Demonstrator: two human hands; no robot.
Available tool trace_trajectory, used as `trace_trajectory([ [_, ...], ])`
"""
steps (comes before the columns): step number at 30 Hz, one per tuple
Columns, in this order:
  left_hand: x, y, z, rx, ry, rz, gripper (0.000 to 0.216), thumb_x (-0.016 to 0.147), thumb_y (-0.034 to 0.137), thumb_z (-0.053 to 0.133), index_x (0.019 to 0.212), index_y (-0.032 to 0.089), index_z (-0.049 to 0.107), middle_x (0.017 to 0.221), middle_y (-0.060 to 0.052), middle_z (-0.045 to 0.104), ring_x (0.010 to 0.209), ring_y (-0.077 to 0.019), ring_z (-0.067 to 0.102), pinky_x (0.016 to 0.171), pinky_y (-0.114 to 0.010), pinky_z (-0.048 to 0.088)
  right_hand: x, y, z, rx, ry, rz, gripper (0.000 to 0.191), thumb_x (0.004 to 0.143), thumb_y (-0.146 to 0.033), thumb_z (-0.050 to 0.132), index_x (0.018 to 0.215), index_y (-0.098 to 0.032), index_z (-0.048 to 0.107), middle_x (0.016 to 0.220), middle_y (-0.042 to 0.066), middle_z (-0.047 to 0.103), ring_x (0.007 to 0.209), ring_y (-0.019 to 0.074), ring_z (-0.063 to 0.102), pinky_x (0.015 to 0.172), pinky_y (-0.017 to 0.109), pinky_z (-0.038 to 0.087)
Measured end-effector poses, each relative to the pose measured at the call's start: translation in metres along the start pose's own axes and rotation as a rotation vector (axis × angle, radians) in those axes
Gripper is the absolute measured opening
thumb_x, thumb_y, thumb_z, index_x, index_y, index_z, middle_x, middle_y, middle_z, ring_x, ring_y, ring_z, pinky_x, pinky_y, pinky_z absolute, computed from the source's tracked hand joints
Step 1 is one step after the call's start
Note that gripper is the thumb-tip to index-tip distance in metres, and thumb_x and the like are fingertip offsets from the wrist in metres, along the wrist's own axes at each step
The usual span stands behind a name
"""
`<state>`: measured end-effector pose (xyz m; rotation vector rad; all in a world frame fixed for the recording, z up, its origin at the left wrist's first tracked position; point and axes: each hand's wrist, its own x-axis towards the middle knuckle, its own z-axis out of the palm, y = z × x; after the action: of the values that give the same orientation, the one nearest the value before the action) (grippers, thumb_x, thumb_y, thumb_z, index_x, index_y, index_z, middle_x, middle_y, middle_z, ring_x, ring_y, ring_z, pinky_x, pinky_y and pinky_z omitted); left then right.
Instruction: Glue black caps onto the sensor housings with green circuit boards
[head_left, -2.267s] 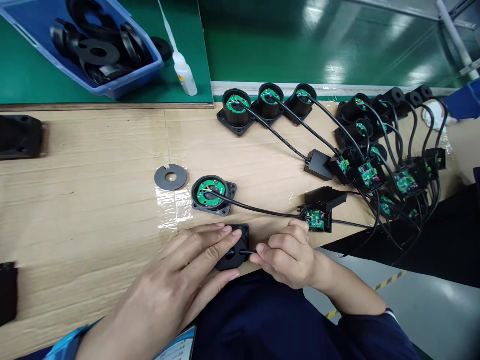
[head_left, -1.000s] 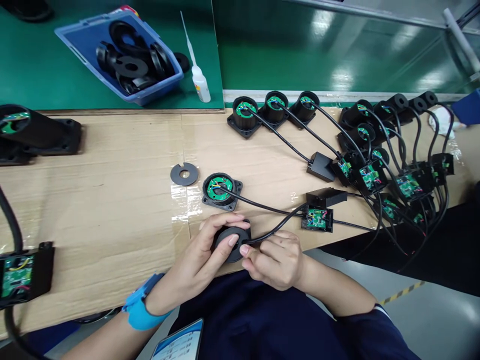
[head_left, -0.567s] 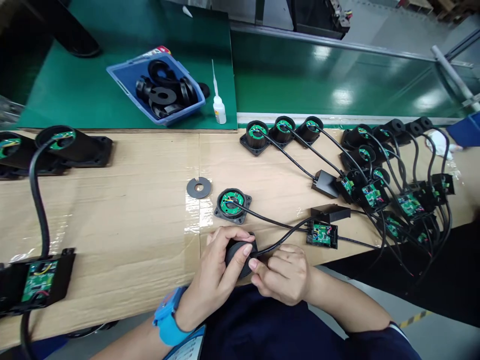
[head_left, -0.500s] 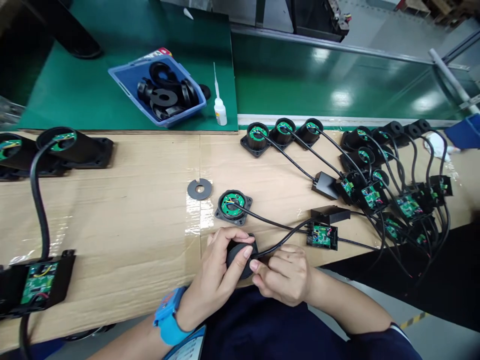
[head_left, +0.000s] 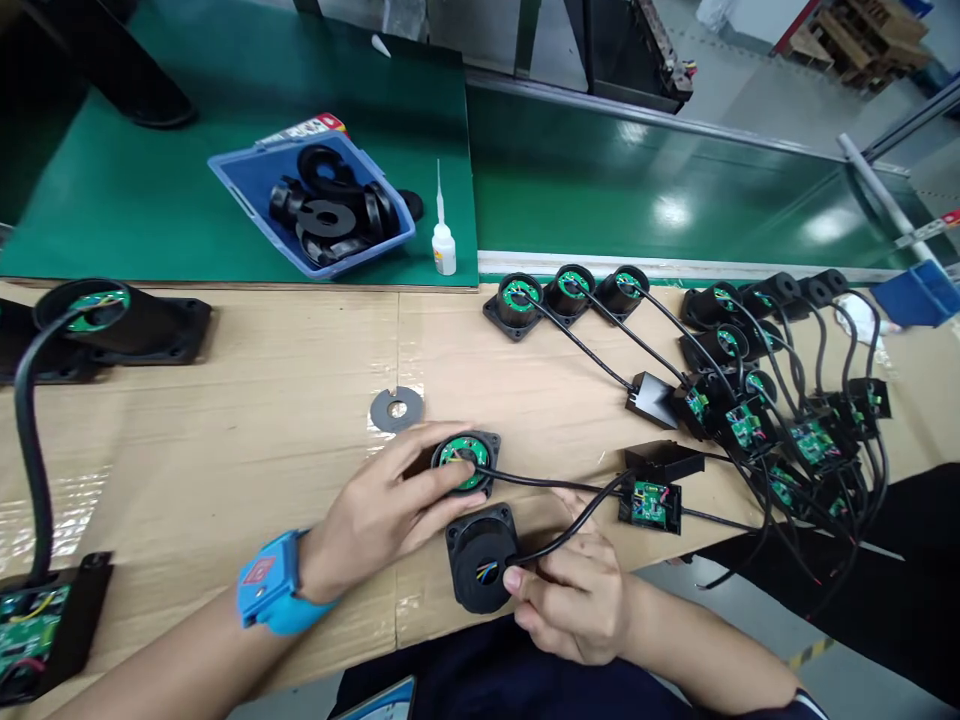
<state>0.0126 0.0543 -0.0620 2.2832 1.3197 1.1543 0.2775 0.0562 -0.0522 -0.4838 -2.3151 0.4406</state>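
At far left lie two long black housings (head_left: 124,325) and one open circuit box (head_left: 37,625). One blue bin (head_left: 311,200) of black discs sits on the green mat (head_left: 150,190), with one glue bottle (head_left: 444,240) beside it. One loose washer (head_left: 396,409) lies on the cardboard (head_left: 247,420). Your left hand (head_left: 382,510) rests fingers spread, gripping nothing, on one housing with a green board (head_left: 465,463). Just below it, your right hand (head_left: 574,600) pinches the cable (head_left: 570,525) where it enters one covered black housing (head_left: 481,568) at the bench edge. Three upright housings (head_left: 570,292) line the conveyor belt (head_left: 637,180); the tangle at far right is too dense to count.
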Motion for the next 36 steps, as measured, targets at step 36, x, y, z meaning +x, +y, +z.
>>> trace_trajectory([
  [36, 0.002, -0.001, -0.041, 0.043, 0.016, -0.195, 0.051, 0.101, 0.056, 0.065, 0.132, 0.018, 0.052, 0.135, -0.015, 0.066, 0.128, -0.0244, 0.066, 0.104, -0.040, 0.058, 0.001, 0.007, 0.009, 0.021, 0.109, -0.106, 0.036, 0.102, -0.019, 0.047, 0.080, -0.013, 0.074, 0.060, -0.005, 0.053, 0.050, 0.0097, 0.046, 0.103, 0.046, 0.059],
])
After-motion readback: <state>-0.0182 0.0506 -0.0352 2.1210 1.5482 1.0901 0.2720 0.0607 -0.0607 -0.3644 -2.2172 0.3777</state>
